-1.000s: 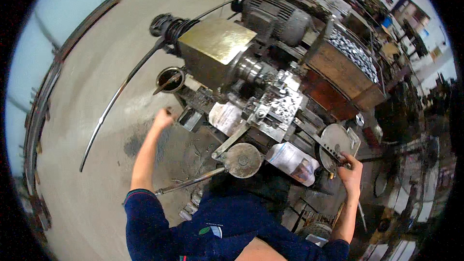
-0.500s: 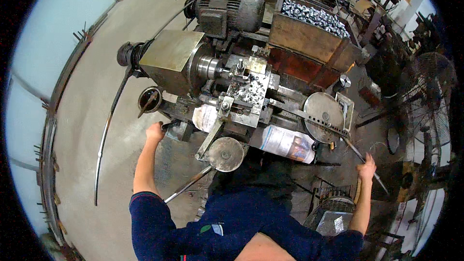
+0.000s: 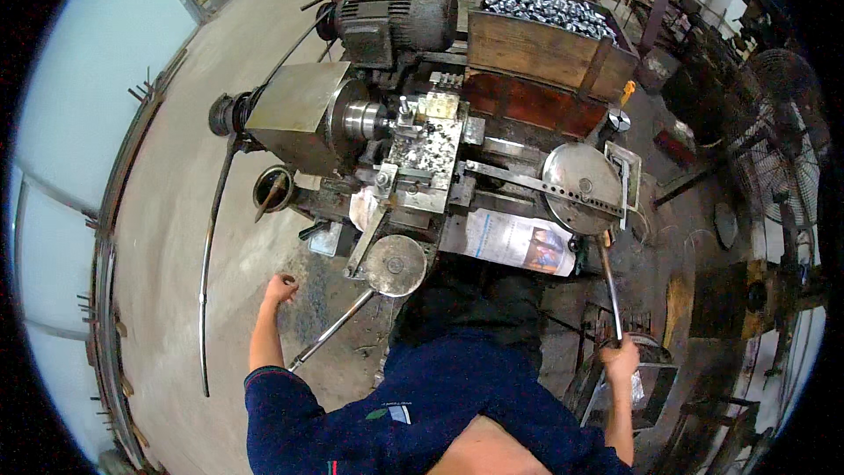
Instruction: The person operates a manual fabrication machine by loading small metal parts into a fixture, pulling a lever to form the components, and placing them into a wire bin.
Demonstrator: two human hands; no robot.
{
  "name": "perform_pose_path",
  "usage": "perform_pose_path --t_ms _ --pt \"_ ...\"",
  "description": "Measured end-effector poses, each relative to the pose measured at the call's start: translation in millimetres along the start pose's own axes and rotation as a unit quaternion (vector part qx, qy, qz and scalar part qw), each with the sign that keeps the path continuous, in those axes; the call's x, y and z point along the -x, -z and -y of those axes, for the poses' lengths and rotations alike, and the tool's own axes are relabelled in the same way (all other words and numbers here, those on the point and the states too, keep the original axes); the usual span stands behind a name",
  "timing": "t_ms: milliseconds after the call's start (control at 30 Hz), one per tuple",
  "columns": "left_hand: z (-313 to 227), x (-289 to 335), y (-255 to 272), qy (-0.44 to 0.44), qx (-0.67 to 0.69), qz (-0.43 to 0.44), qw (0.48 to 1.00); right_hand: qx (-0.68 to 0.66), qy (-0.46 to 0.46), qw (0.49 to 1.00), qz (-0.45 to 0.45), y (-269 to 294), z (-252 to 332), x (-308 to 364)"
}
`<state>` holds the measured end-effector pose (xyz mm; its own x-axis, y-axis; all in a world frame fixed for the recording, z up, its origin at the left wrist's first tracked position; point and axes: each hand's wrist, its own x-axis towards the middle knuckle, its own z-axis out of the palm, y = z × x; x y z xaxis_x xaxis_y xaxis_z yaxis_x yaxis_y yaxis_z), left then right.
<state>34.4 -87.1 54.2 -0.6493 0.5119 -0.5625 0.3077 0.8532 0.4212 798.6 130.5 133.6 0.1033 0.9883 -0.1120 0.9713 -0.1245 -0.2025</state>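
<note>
My right hand [image 3: 621, 359] is wrapped round the lower end of a steel lever [image 3: 612, 286], which runs down from a large round disc [image 3: 580, 186] at the lathe's right end. My left hand [image 3: 280, 288] is in the air left of the lathe [image 3: 428, 154], fingers loosely curled and holding nothing visible. Nearest to it are a small metal box with a dark knob [image 3: 325, 237] and a second steel lever [image 3: 332, 331] under a smaller round disc [image 3: 396, 266]. Metal chips lie on the lathe's carriage, beside the bright chuck [image 3: 365, 120].
Behind the lathe stand a dark motor [image 3: 396, 22] and a wooden box [image 3: 545, 54] full of shiny metal parts. A handwheel [image 3: 273, 188] and a long thin rod [image 3: 205, 299] are at left. A caged fan [image 3: 778, 141] stands at right; printed paper [image 3: 519, 242] lies on the lathe's front.
My left hand has let go of the dark knob and drawn back toward me. My right hand has pulled the right lever inward and nearer, swinging it from slanting outward to nearly straight toward me.
</note>
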Motion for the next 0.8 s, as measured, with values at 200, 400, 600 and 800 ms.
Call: perform_pose_path --t_ms 200,400,600,800 --pt "-18.9 -17.8 -16.7 -0.065 0.055 -0.002 0.996 -0.053 -0.057 0.996 0.037 10.8 53.8 32.5" --pt "-50.8 -29.2 -11.4 -0.087 -0.005 -0.032 0.996 -0.065 -0.036 0.996 0.045 9.3 52.5 33.8" --pt "-68.6 -7.2 0.7 -0.09 -0.015 -0.016 0.996 0.057 0.017 0.998 0.035 2.8 11.5 3.8" --pt "-58.5 -9.5 10.0 -0.07 0.06 -0.008 0.996 0.189 -0.072 0.979 -0.012 46.2 -44.7 -112.4"
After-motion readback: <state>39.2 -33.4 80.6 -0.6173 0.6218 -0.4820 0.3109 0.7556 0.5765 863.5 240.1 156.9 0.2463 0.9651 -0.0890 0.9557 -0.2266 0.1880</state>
